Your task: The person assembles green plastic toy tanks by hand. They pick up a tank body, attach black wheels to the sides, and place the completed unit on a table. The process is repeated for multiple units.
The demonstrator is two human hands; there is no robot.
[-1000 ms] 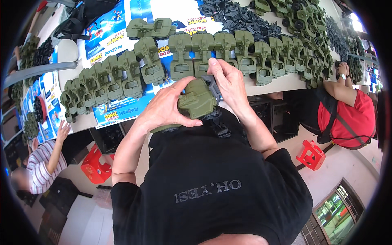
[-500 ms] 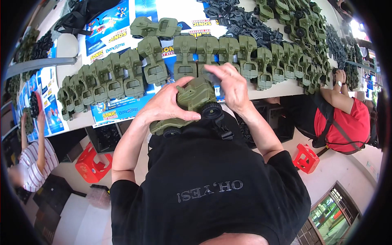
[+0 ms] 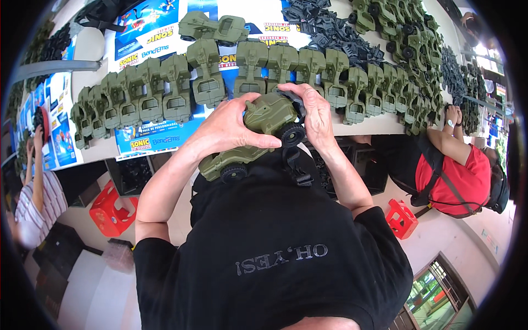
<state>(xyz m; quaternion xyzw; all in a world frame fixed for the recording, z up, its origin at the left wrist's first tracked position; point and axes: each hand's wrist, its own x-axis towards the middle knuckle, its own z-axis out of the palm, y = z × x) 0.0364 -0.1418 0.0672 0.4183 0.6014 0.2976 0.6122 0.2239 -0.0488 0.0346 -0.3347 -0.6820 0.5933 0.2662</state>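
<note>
An olive-green toy truck point(image 3: 269, 114) with black wheels is held at the table's near edge, in front of my chest. My left hand point(image 3: 231, 131) wraps its left side, thumb stretched across the near face. On the other side my right hand point(image 3: 317, 113) grips the truck's far right end, fingers bent over a dark grey part point(image 3: 294, 100) there; its thumb is hidden. A black wheel point(image 3: 292, 134) shows between the hands. The truck's lower end, with another wheel point(image 3: 234, 173), sits against my black shirt. A black strap-like piece point(image 3: 297, 169) hangs below the truck.
A row of green truck bodies point(image 3: 252, 69) lines the table, with one lying crosswise point(image 3: 213, 28) behind. Dark grey parts point(image 3: 335, 36) are heaped farther back. Co-workers sit at left point(image 3: 38, 203) and right point(image 3: 451, 176). Red stools point(image 3: 113, 208) stand on the floor.
My right hand has come down from above the truck and closed onto its right end. The truck has turned slightly, and the whole view has shifted a little.
</note>
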